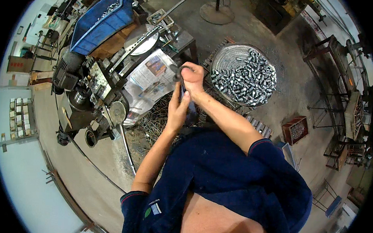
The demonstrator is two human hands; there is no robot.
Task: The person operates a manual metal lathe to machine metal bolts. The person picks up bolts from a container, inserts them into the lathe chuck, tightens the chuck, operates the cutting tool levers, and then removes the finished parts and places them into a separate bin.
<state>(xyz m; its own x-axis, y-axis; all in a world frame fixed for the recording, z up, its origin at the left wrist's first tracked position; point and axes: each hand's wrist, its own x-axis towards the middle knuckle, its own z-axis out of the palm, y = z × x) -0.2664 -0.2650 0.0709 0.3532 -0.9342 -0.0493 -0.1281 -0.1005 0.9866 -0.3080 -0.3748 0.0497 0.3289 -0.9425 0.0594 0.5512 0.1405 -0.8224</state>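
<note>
In front of my chest my right hand [192,79] is closed around a dark tool with a curved, ring-like upper end [180,71]; its exact kind cannot be made out. My left hand [177,110] is just below, fingers and thumb pressed along the lower part of the same tool. A sheet of newspaper [150,80] spreads on the machine bench to the left of both hands. Beyond my right forearm stands a round perforated metal tray [225,60], partly covered with a pile of shiny metal fittings [253,80].
A blue bin [101,25] with metal parts sits at the back left, above a motor [67,71] and machine. Tangled metal shavings [157,125] lie beneath my hands. A long bar [128,149] slants at the left. A reddish crate [295,130] stands on the floor at right.
</note>
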